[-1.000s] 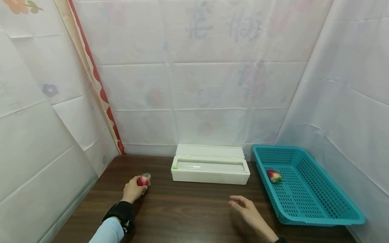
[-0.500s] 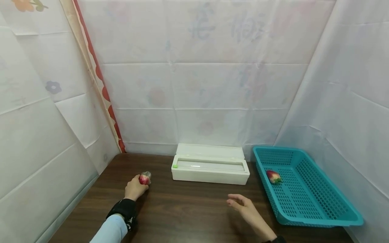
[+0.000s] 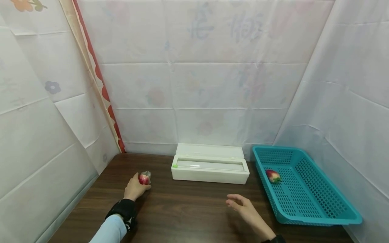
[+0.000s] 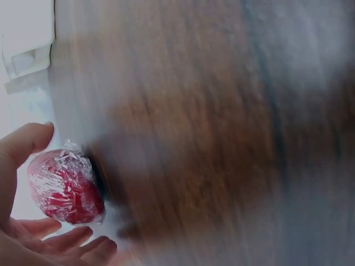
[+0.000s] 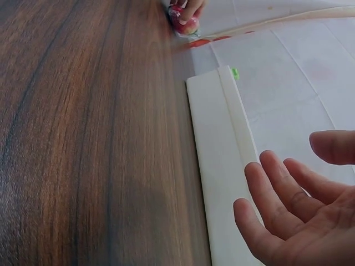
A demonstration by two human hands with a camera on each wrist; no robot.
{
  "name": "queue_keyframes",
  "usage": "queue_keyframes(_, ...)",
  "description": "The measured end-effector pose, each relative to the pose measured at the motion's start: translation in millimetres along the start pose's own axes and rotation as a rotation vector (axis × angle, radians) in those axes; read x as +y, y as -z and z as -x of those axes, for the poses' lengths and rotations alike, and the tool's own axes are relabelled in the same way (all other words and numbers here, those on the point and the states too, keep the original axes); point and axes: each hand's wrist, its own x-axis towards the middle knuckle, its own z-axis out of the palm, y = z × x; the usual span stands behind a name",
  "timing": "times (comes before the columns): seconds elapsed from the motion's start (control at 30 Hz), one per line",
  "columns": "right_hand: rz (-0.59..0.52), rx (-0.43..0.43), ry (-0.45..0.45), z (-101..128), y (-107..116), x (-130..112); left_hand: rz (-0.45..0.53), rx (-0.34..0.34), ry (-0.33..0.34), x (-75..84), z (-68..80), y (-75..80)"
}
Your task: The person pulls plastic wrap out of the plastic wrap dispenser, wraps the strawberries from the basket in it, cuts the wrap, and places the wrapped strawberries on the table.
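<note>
Left hand [image 3: 133, 189] w/ fingers curled round a small red plastic-wrapped strawberry [image 3: 144, 178] on the dark wood desk [image 3: 188, 212], far left. Right hand [image 3: 244, 211] empty, fingers relaxed, nearer the teal plastic basket [image 3: 316, 216].

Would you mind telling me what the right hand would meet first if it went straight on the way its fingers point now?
Probably the white box: the right hand, open and empty, points across the table toward its front wall, though depth is hard to judge.
</note>
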Motion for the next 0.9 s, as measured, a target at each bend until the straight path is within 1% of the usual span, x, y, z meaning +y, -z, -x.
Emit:
queue_keyframes(0.1, -0.005, -0.026, 0.004, 0, 2, -1, 0.013, -0.007, 0.014, -1.6, -0.1, 1.3)
queue_keyframes(0.2, -0.017, -0.054, 0.004, -1, 4, -4, 0.026, -0.010, 0.014, -2.5, 1.0, 3.6)
queue_keyframes(0.3, -0.009, -0.063, -0.005, -1, 6, -6, 0.028, -0.018, -0.014, -2.3, 2.1, 4.8)
queue_keyframes(0.4, 0.008, -0.061, -0.006, 0, 9, -8, 0.019, -0.023, -0.056, -0.9, 2.2, 4.6)
queue_keyframes(0.5, 0.016, -0.053, -0.001, 2, 12, -8, 0.005, -0.012, -0.098, 4.5, 1.7, 3.7)
queue_keyframes(0.63, 0.044, 0.002, -0.018, 5, 14, -9, -0.001, 0.008, -0.136, 15.0, 3.7, 3.0)
queue_keyframes(0.73, 0.071, 0.081, -0.039, 5, 14, -14, 0.019, 0.018, -0.162, 22.3, 7.1, 1.5)
queue_keyframes(0.83, 0.078, 0.151, -0.019, 5, 14, -19, 0.048, 0.046, -0.215, 27.9, 11.6, -1.0)
queue_keyframes(0.9, 0.085, 0.181, 0.000, 3, 13, -23, 0.049, 0.071, -0.263, 31.7, 16.2, -1.9)
